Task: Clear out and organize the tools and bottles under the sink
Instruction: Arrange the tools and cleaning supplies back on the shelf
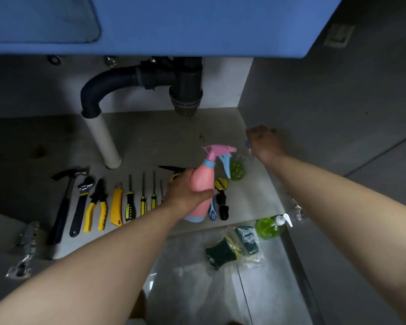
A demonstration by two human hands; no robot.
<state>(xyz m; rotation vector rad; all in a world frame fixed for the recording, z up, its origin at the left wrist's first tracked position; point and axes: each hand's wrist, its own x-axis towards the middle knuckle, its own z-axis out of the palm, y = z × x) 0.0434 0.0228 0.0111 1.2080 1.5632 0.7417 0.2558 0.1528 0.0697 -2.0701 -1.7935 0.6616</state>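
Under the sink (pixel 40 19), left hand (pixel 188 191) grips a pink, blue-triggered spray bottle (pixel 203 181). Can't tell right hand (pixel 264 143) grip, it's atop the clear bottle (pixel 238 170).

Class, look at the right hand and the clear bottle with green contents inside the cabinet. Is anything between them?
Nothing visible: the right hand holds the green bottle's top. The pink spray bottle, in the left hand's grip, sits left of it.

Scissors (pixel 171 170) mostly hidden behind left hand (pixel 185 193), clear bottle (pixel 238 170) top blurred under right hand (pixel 264 144)
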